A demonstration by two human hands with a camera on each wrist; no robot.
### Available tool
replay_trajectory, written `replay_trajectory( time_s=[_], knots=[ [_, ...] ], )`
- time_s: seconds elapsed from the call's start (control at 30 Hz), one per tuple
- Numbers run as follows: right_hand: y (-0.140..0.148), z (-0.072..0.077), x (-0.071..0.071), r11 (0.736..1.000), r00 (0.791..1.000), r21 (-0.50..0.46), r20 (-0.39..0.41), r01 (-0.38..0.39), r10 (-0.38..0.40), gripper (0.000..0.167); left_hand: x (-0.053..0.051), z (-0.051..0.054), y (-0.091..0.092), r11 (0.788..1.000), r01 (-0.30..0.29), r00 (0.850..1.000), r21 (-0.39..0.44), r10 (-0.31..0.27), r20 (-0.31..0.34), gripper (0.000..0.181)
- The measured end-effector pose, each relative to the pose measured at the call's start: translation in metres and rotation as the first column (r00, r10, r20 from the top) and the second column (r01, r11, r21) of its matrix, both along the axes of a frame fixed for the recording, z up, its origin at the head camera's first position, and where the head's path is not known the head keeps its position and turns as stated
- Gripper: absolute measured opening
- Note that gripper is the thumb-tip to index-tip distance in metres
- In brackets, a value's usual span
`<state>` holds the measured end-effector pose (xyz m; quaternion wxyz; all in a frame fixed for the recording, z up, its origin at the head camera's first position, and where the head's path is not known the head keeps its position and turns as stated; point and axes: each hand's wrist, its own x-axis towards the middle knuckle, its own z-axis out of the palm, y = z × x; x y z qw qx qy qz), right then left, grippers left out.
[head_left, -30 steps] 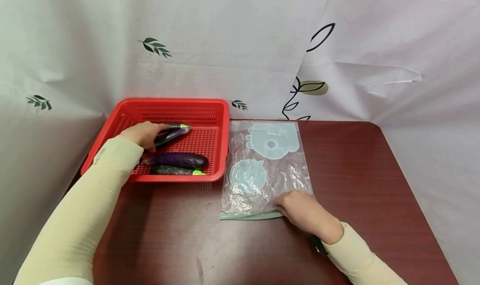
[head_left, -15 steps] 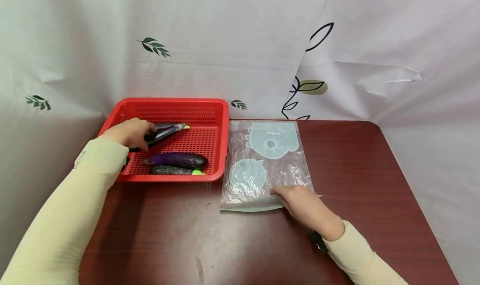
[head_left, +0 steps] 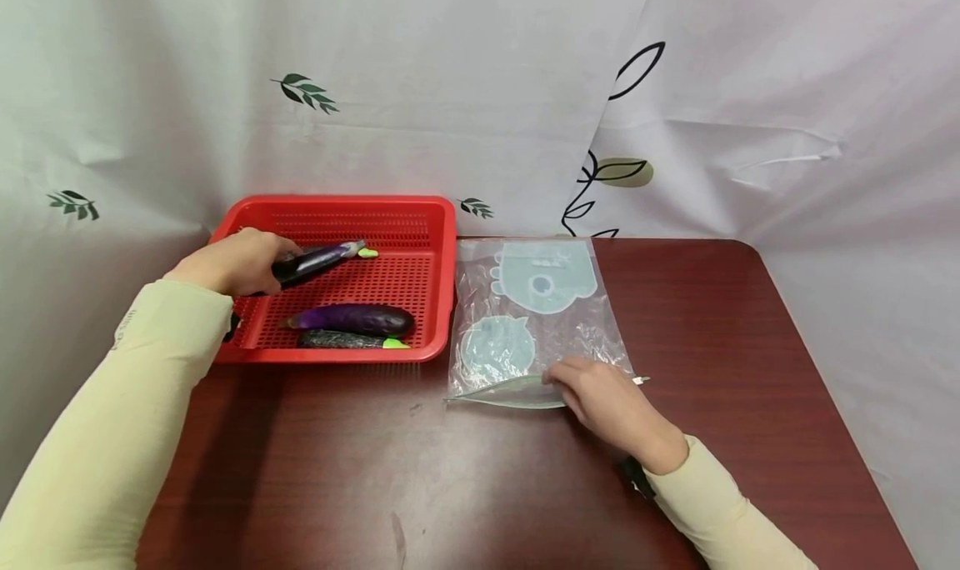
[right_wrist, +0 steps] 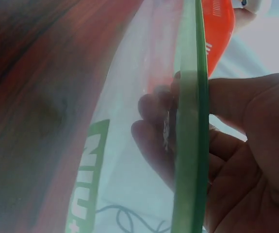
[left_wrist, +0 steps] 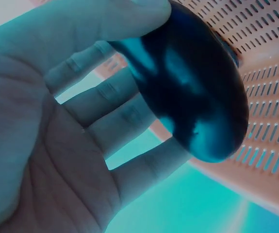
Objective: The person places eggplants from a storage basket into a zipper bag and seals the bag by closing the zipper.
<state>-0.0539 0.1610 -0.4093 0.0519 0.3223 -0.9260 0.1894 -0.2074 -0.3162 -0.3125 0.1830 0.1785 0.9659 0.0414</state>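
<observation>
From the left, we see the left hand (head_left: pixel 238 262) clamped on an eggplant (head_left: pixel 318 262) near its blunt end, its long axis slanting right and away over the basket (head_left: pixel 447 295), then the bag (head_left: pixel 558 337) just beside, its near edge pinched by the farther right hand (head_left: pixel 606 402).

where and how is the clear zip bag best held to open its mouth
Probably by its green zip edge, pinching the upper layer from the near side: the clear zip bag lies on the table with that edge toward the person, its two layers parted there. The right hand grips the edge's right part, leaving the left part free.
</observation>
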Motion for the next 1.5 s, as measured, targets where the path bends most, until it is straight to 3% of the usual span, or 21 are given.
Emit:
replay_trajectory(
  time_s=[0.47, 0.83, 1.03, 1.5],
  knots=[
    [-0.002, 0.006, -0.004, 1.000, 1.000, -0.005, -0.005, 0.004, -0.004, 0.037, 0.018, 0.015, 0.003, 0.998, 0.005, 0.997, 0.064, -0.001, -0.072, 0.048],
    [-0.006, 0.011, -0.006, 0.999, 0.999, -0.022, 0.004, 0.033, -0.033, 0.043, 0.035, 0.028, 0.010, 0.999, 0.018, 0.989, 0.047, -0.011, -0.148, 0.041],
    [-0.005, 0.011, -0.006, 0.999, 0.999, -0.036, -0.005, 0.039, -0.039, 0.046, 0.046, 0.034, 0.016, 1.000, 0.013, 0.983, 0.011, -0.010, -0.184, 0.046],
    [-0.006, 0.011, -0.009, 0.999, 0.999, -0.033, -0.022, 0.041, -0.041, 0.049, 0.074, 0.040, 0.035, 0.999, 0.038, 0.966, 0.024, -0.031, -0.256, 0.054]
  ],
)
